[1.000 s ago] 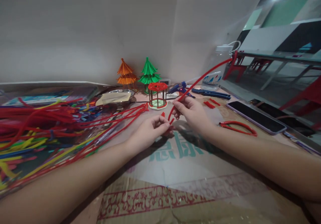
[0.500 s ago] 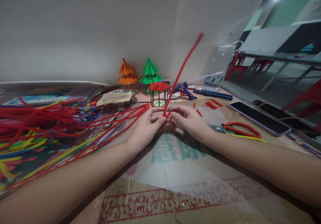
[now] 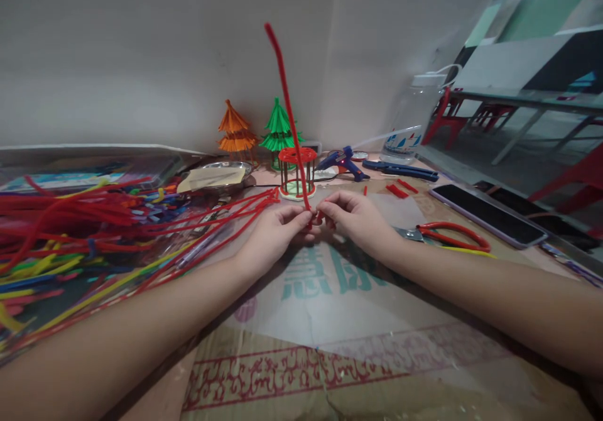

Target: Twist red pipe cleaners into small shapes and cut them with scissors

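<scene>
Red pipe cleaner [image 3: 287, 107] stands upright, pinched between both hands.

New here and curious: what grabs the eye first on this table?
A long red pipe cleaner stands almost upright at the centre, pinched at its foot by the left hand and the right hand. To the left sprawls a heap of coloured pipe cleaners; behind the hands, by the wall, stand an orange tree model and a green tree model.

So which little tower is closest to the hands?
The red-topped pavilion, with a flat round roof. The orange tower and green tower, both pointed, stand farther back.
</scene>
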Demonstrator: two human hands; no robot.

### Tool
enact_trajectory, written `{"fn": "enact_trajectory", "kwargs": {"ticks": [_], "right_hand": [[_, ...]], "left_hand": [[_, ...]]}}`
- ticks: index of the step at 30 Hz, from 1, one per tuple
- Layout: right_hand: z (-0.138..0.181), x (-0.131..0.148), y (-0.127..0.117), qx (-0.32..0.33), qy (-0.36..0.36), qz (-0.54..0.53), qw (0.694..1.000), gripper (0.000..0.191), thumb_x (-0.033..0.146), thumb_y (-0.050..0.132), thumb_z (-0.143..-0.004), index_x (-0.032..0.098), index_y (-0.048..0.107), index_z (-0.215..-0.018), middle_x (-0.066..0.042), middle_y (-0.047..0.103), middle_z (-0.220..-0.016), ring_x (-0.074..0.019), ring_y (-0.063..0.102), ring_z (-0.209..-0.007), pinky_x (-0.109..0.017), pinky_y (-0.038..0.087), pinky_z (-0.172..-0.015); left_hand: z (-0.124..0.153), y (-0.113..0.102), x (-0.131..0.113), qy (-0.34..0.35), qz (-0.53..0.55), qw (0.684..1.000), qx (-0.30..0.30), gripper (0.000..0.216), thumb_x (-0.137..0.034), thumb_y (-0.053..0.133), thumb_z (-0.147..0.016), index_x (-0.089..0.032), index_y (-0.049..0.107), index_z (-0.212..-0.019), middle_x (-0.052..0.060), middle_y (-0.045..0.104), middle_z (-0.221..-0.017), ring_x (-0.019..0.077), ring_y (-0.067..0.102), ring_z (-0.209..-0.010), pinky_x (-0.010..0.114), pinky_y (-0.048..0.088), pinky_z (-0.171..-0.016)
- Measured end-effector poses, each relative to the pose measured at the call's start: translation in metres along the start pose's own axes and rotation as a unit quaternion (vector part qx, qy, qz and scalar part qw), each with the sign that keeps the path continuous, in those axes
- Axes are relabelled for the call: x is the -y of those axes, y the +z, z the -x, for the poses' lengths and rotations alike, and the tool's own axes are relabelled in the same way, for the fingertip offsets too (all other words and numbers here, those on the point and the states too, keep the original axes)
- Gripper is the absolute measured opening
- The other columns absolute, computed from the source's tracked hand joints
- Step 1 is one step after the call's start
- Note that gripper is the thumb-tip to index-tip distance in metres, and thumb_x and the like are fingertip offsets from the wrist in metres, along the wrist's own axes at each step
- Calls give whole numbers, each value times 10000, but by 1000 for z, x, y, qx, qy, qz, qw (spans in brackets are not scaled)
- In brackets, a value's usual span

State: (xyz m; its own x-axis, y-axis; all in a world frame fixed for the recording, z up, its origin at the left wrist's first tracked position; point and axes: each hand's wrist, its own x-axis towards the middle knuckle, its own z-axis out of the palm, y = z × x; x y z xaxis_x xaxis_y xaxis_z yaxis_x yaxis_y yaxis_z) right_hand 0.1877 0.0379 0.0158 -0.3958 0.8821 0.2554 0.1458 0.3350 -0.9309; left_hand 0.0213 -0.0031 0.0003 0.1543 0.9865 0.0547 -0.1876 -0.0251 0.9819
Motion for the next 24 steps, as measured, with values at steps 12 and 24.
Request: {"fn": "enact_trajectory", "kwargs": {"ticks": [12, 24], "right_hand": [[0, -4, 3, 21, 66, -38, 997, 163, 319, 622, -794, 160, 651, -816, 4, 622, -644, -81, 513, -497, -191, 379, -418], [1, -6, 3, 70, 94, -109, 987, 228, 384, 687, -745, 161, 644, -770, 35, 574, -568, -68, 473, -463, -196, 335, -422]], "left_hand": [[-1, 1, -2, 5, 38, 999, -39, 310, -157, 711, -761, -121, 596, -1047, 13, 677, -759, 99, 661, -626, 223, 549, -630], [-1, 3, -6, 9, -13, 1000, -21, 397, -204, 709, -763, -130, 576, -1130, 17, 680, -762, 129, 659, -656, 268, 538, -670]]}}
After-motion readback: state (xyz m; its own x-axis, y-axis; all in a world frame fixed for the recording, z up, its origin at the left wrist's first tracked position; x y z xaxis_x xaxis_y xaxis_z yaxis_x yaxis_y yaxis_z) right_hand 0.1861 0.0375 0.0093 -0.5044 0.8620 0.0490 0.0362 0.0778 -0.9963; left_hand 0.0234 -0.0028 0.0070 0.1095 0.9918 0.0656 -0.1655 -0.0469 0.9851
